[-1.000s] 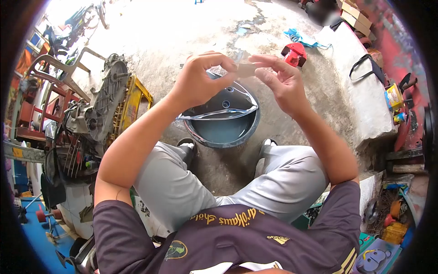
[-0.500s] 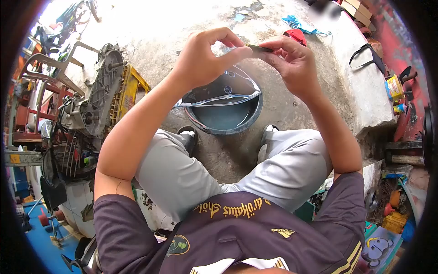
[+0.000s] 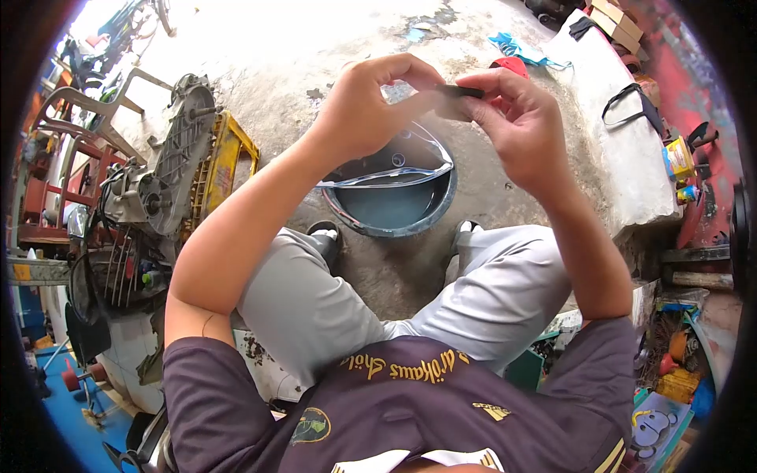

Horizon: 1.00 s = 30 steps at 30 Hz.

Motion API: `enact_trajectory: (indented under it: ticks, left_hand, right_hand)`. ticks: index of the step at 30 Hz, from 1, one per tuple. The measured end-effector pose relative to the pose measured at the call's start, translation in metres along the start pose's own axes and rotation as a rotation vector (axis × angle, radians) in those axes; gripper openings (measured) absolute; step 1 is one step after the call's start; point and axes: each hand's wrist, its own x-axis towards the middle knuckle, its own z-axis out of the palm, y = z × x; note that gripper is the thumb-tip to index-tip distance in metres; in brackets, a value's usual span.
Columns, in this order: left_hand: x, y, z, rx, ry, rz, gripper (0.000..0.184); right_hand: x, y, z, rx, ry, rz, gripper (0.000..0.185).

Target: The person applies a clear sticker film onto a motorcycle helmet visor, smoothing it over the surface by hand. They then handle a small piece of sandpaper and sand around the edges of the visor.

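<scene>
Black piece (image 3: 467,91): long axis roughly left-right. Right hand (image 3: 527,130) pinches right end; left hand (image 3: 356,110) at left end, grip unclear.

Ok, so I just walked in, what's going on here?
A person in a dark shirt holds up a small dark flat piece. The right hand pinches one end; the left hand is at the other, but blur hides whether it grips. On the floor in front stands a round basin holding what looks like water. A metal casing stands off to the left.
</scene>
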Motion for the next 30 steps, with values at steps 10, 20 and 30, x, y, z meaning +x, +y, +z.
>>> enact_trajectory:
  ticks: [10,20,30]
  left_hand:
    - [0.002,-0.002,0.002,0.008,-0.041,-0.065,0.020]
    - [0.003,-0.007,0.001,-0.025,-0.056,-0.052,0.019]
    - [0.002,-0.008,0.007,-0.003,-0.075,-0.070,0.023]
  right_hand:
    - [-0.007,0.037,0.015,0.073,0.055,-0.084,0.020]
    - [-0.002,0.034,-0.002,0.149,-0.028,0.142,0.027]
    - [-0.001,0.038,-0.009,0.033,-0.093,0.086,0.024]
